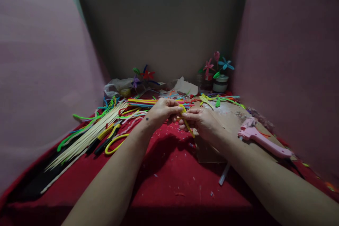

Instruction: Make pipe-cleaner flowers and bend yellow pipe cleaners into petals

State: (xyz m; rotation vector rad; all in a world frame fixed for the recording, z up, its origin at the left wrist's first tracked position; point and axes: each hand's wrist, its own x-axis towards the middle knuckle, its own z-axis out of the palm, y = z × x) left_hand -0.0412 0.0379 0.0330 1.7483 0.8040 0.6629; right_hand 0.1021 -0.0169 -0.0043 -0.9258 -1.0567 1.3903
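Note:
Both hands meet above the middle of the red cloth (169,183), each pinching a bent yellow pipe cleaner (188,127). My left hand (166,110) grips its upper end between thumb and fingers. Just below and to the right, my right hand (202,122) holds the same piece, and one end hangs down past the fingers. The fingertips partly hide how it is bent. Behind the hands lies a bundle of coloured pipe cleaners (140,102).
Bamboo sticks (87,137), black-and-yellow pliers (108,137) and a yellow loop (107,148) lie left. A pink glue gun (265,141) rests on cardboard (209,152) at right, near a glue stick (224,174). Pipe-cleaner flowers (225,64) stand at the back in a jar (220,84).

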